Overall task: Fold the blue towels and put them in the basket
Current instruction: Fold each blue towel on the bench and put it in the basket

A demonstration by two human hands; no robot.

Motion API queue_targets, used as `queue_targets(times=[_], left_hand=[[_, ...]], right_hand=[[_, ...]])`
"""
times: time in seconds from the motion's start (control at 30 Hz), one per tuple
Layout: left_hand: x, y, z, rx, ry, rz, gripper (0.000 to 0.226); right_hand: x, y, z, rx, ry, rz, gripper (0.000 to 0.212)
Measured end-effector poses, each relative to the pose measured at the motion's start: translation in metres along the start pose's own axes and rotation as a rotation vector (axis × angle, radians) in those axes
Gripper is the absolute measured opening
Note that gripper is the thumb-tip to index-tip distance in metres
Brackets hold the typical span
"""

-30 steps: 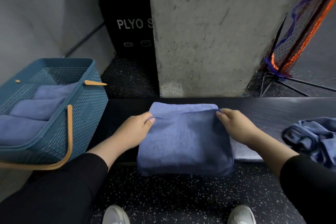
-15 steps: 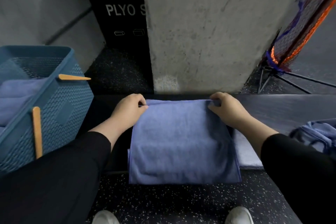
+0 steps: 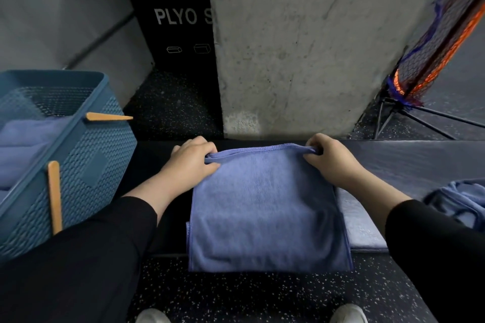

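Observation:
A folded blue towel (image 3: 265,204) lies across the dark bench (image 3: 409,160), its near edge hanging over the front. My left hand (image 3: 190,162) grips its far left corner and my right hand (image 3: 329,160) grips its far right corner, fingers curled round the hem. A blue woven basket (image 3: 89,155) with tan handles stands at the left, with folded blue towels (image 3: 23,139) inside. A crumpled blue towel (image 3: 459,202) sits on the bench at the far right.
A pale flat cloth (image 3: 359,225) lies under the towel on the right. A concrete pillar (image 3: 301,42) rises just behind the bench, beside a black plyo box (image 3: 178,23). An orange and blue net on a stand (image 3: 430,55) leans at the right. Speckled floor lies below.
Both hands have moved from the towel's middle to its far edge, carrying the top layer over, and now grip the far corners. The view has shifted slightly right and down.

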State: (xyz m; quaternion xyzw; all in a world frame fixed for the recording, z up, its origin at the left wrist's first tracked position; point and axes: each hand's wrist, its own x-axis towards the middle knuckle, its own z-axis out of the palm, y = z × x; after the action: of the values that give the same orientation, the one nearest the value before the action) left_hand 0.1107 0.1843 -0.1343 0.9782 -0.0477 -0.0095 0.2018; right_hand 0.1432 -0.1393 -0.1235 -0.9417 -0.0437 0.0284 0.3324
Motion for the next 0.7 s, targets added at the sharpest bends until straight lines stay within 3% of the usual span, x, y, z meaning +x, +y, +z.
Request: queue_targets(times=[0.13, 0.27, 0.43, 0.6, 0.7], left_hand=[[-0.007, -0.006, -0.013, -0.049, 0.111, 0.125, 0.033], [-0.021, -0.004, -0.034, -0.176, 0.155, 0.191, 0.034], [-0.044, 0.009, -0.061, -0.367, 0.209, 0.072, 0.038], [-0.079, 0.026, -0.088, -0.268, 0.294, 0.043, 0.043], [-0.095, 0.034, -0.098, -0.198, 0.33, 0.047, 0.036]], right_hand=[[-0.009, -0.01, -0.012, 0.223, 0.023, -0.042, 0.016], [-0.024, -0.022, -0.031, 0.225, 0.028, -0.116, 0.023], [-0.048, -0.038, -0.059, 0.137, 0.08, -0.144, 0.024], [-0.074, -0.054, -0.084, 0.112, 0.146, -0.176, 0.028], [-0.092, -0.062, -0.093, 0.047, 0.161, -0.178, 0.01]])
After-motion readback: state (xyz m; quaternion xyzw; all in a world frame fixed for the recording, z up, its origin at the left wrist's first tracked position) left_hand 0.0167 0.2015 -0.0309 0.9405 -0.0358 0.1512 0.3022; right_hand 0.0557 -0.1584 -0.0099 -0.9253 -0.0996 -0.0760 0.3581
